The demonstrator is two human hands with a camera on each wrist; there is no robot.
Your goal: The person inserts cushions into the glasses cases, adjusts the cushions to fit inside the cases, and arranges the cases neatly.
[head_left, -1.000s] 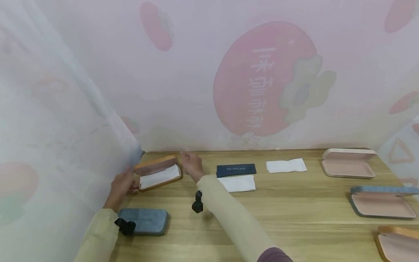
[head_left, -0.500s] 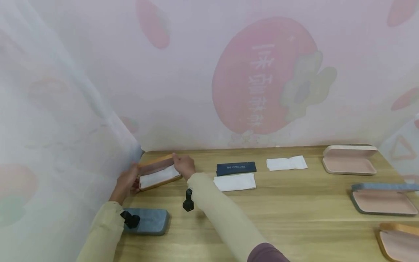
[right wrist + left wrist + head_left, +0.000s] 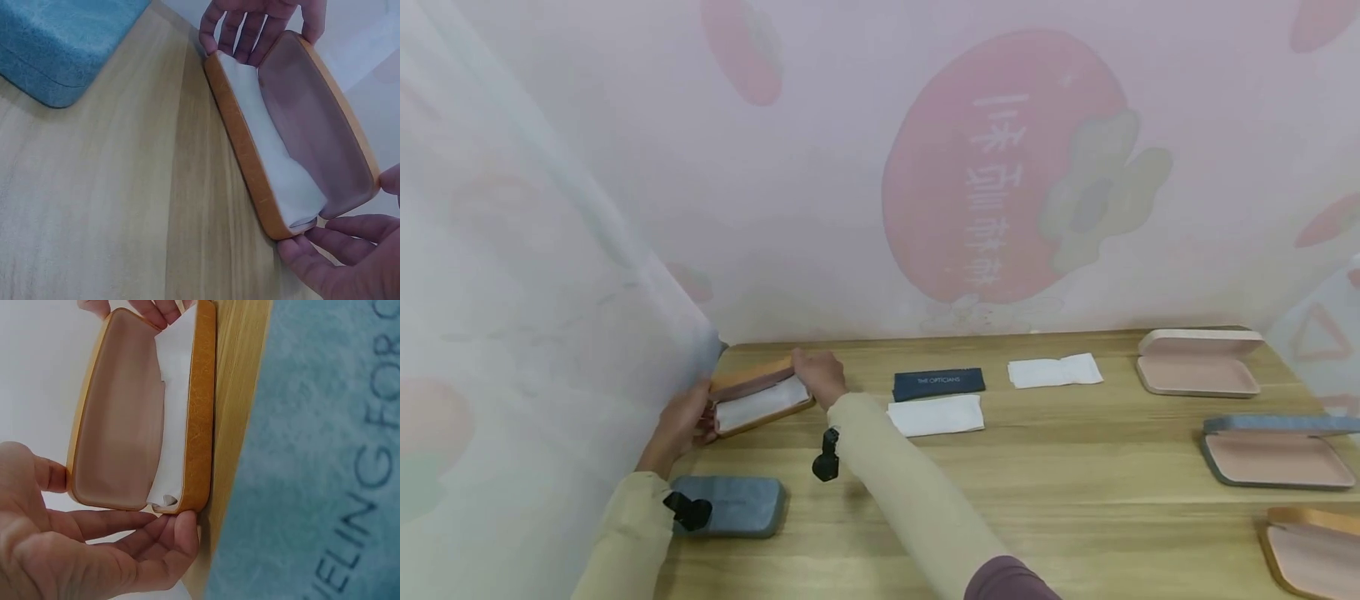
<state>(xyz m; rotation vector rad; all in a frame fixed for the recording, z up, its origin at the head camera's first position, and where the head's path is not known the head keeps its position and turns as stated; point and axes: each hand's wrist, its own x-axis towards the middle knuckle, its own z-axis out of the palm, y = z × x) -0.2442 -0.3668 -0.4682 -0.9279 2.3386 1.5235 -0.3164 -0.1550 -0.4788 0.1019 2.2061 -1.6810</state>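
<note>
Head cam: got an orange case (image 3: pixel 767 421) sitting at 8 o'clock, lid (image 3: pixel 751 382) up, white cloth (image 3: pixel 763 403) inside. Runs lengthwise roughly 8:30 to 2:30, right between the hands. Gripped at the 8:30 end by the left hand (image 3: pixel 681 421), at the 2:30 end by the right hand (image 3: pixel 822 377), so no closer to either. "THE OPTICIANS" on a navy cloth (image 3: pixel 938 382), about 3 o'clock from there. Can't read the wall print (image 3: pixel 996 183).

Left wrist: "ELING FOR" on a blue case (image 3: pixel 300 450) at 3 o'clock, rest cut off.

Right wrist: held at both ends here too, no legible lettering.
</note>
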